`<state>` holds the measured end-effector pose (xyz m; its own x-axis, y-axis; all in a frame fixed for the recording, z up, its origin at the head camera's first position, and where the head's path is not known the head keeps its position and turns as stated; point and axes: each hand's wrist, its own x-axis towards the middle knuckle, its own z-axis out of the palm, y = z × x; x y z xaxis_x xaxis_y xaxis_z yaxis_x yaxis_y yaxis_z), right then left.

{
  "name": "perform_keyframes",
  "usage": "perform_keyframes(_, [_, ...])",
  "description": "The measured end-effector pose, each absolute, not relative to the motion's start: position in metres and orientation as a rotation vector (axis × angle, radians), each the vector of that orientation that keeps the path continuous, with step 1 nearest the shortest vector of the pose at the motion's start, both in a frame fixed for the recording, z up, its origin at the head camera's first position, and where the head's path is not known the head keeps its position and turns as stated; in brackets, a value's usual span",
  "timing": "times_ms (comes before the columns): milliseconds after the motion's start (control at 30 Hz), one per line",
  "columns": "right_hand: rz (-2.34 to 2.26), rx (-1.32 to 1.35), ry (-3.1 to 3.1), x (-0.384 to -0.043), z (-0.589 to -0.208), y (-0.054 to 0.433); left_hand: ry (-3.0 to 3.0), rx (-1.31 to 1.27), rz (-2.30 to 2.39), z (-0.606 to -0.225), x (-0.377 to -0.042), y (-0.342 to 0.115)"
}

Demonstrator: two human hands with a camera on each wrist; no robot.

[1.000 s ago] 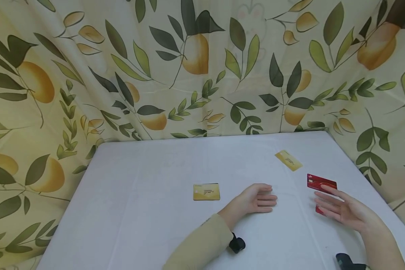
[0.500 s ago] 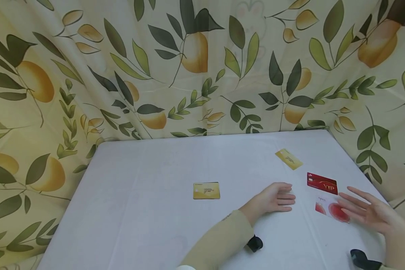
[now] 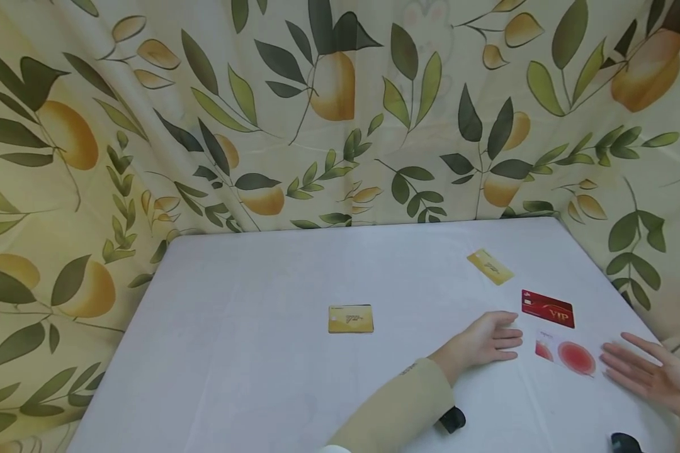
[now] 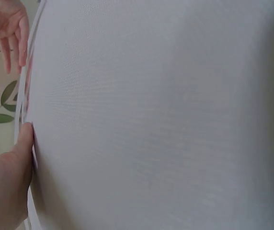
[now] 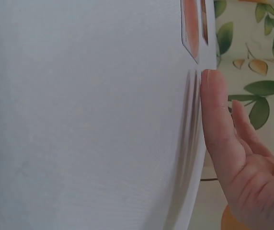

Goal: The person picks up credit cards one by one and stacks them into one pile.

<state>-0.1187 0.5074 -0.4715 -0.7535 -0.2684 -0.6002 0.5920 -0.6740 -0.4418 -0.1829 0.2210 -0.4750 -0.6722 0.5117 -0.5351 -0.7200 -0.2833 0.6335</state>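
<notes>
In the head view a red card marked VIP (image 3: 548,309) and, just below it, a white card with pink-red circles (image 3: 565,353) lie flat on the table. My left hand (image 3: 490,340) is left of these two, fingers extended and holding nothing. To their right is my right hand (image 3: 651,371), fingers spread and nothing in them. The left wrist view has part of my left hand (image 4: 7,182) low over the cloth. From the right wrist, my right hand (image 5: 242,163) skims the cloth, with the circled card (image 5: 190,28) beyond its fingertips.
One gold card (image 3: 490,267) lies askew farther back. Another gold card (image 3: 351,319) rests near the table's middle, with a dark edge along its border. A white cloth covers the table (image 3: 249,365), and a fruit-patterned curtain (image 3: 317,157) hangs behind it.
Both hands have moved right. The right hand has slid off the red and circled cards, which now show whole, while the left hand has come close to their left side.
</notes>
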Motion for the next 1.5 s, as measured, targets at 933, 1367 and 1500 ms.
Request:
perform_keyframes(933, [-2.368, 0.488, 0.641, -0.104, -0.476, 0.503, 1.075, -0.281, 1.911, -0.47, -0.177, 0.23])
perform_keyframes(1367, [-2.414, 0.711, 0.728, -0.104, -0.472, 0.497, 1.019, -0.269, 1.931, -0.472, -0.175, 0.228])
perform_keyframes(1500, [-2.424, 0.747, 0.735, -0.105, -0.47, 0.495, 1.016, -0.258, 1.936, -0.473, -0.176, 0.229])
